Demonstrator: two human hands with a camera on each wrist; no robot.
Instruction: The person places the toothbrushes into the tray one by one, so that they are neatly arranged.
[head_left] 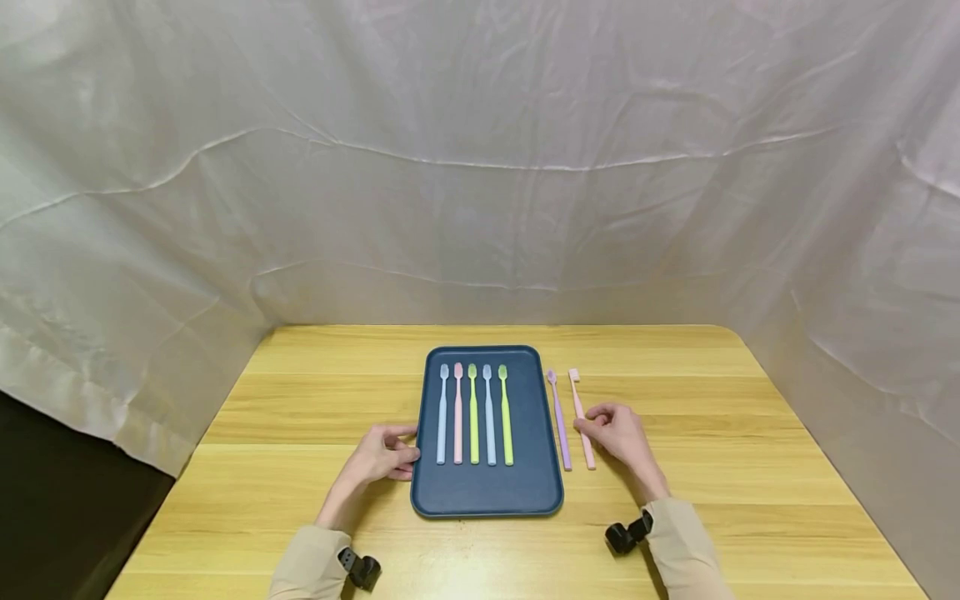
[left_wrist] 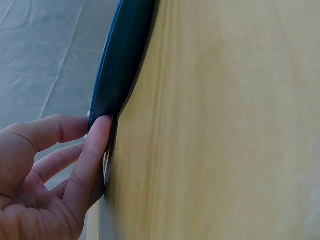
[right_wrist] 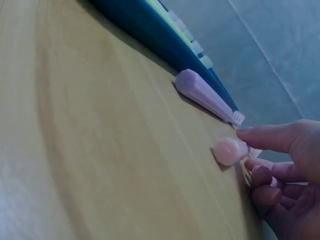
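Note:
A dark blue tray [head_left: 536, 492] lies on the table, bearing several toothbrushes side by side with heads at the far end: light blue, pink and yellow-green. At its left edge my left hand [head_left: 381, 454] grips the rim; in the left wrist view thumb and index finger [left_wrist: 45, 131] meet at the tray's side [left_wrist: 122, 60]. Right of the tray, a purple toothbrush [head_left: 561, 425] lies along its edge. Beside that is a pale pink toothbrush [head_left: 579, 407], its handle end [right_wrist: 229, 151] close over the table. My right hand [head_left: 617, 433] pinches its handle between thumb and fingers.
The wooden table [head_left: 300, 417] extends on both sides of the tray. A pale grey curtain [head_left: 480, 233] hangs behind it and at both sides. Black cameras are strapped on both wrists, over beige sleeves [head_left: 311, 562].

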